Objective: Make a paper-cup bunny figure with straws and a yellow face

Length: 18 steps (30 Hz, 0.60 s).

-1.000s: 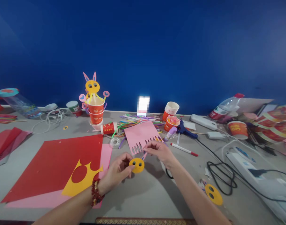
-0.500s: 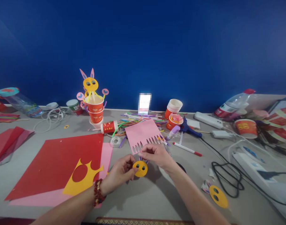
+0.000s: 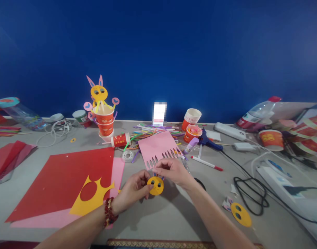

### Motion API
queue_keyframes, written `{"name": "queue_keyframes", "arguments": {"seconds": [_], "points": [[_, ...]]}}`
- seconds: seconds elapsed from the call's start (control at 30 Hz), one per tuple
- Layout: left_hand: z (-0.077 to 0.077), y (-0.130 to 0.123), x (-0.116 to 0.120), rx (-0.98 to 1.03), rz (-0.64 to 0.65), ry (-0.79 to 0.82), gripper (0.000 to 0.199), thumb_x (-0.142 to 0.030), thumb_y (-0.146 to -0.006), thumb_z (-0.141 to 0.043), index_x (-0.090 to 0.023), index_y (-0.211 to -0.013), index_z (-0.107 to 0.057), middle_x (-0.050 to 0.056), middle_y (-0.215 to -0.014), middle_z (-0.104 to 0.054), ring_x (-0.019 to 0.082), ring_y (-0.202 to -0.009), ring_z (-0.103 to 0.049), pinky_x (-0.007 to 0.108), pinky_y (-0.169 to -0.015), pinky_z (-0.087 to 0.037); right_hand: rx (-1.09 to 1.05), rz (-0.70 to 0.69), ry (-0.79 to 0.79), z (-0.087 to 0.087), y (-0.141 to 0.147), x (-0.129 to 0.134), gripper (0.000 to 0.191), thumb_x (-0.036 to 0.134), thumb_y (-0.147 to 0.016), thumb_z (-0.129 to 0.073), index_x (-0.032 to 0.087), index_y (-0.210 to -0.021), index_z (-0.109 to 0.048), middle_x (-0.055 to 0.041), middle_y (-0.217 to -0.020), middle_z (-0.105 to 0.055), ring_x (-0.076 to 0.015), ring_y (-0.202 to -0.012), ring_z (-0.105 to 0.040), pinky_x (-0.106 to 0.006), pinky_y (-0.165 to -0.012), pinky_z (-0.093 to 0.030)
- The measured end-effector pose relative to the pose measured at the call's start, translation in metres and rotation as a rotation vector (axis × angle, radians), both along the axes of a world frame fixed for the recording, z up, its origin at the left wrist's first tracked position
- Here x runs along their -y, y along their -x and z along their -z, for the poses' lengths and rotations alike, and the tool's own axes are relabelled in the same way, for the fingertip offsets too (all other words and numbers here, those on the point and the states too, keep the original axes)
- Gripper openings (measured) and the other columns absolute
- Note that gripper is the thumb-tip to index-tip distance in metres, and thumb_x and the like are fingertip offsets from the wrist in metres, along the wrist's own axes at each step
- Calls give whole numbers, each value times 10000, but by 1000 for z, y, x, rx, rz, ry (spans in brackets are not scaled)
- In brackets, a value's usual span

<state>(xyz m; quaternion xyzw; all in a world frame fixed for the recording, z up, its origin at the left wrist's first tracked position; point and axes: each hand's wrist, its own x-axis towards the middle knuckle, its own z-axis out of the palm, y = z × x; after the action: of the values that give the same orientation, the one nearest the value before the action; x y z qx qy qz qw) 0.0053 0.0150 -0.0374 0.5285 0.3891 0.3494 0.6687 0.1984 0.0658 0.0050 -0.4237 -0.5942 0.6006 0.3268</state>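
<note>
Between thumb and fingers, my left hand (image 3: 136, 188) pinches the left side of a round yellow paper rabbit face (image 3: 156, 186) with dark eyes. My right hand (image 3: 171, 170) is closed at the top of that face, its thumb and forefinger pinching one of the small paper ears (image 3: 155, 174). A second ear partly shows under the right hand. Just beyond my fingers lies a pink sheet (image 3: 158, 145) with a row of pointed cut-outs. Another yellow rabbit face (image 3: 241, 214) rests on the table to the right.
Red sheets (image 3: 78, 169) and a yellow offcut (image 3: 96, 195) lie left. A stacked-cup rabbit figure (image 3: 105, 117) stands at the back. Rightward are a blue glue gun (image 3: 210, 141), a glue stick (image 3: 191, 145), a marker (image 3: 207, 163), a black cable (image 3: 252, 193) and a power strip (image 3: 285, 197).
Both hands keep their pinch on the rabbit face, nearly still. The whole view has shifted very slightly.
</note>
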Motion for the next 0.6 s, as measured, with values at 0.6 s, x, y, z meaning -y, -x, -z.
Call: {"name": "queue_keyframes", "arguments": {"seconds": [0.6], "points": [[-3, -1, 1, -31, -1, -28, 308, -420, -854, -665, -172, -862, -483, -41, -727, -524, 43, -507, -503, 152, -453, -391, 5, 21, -8, -7, -1, 1, 379, 532, -696, -773, 169, -671, -666, -1, -644, -640, -135, -589, -566, -246, -547, -460]]}}
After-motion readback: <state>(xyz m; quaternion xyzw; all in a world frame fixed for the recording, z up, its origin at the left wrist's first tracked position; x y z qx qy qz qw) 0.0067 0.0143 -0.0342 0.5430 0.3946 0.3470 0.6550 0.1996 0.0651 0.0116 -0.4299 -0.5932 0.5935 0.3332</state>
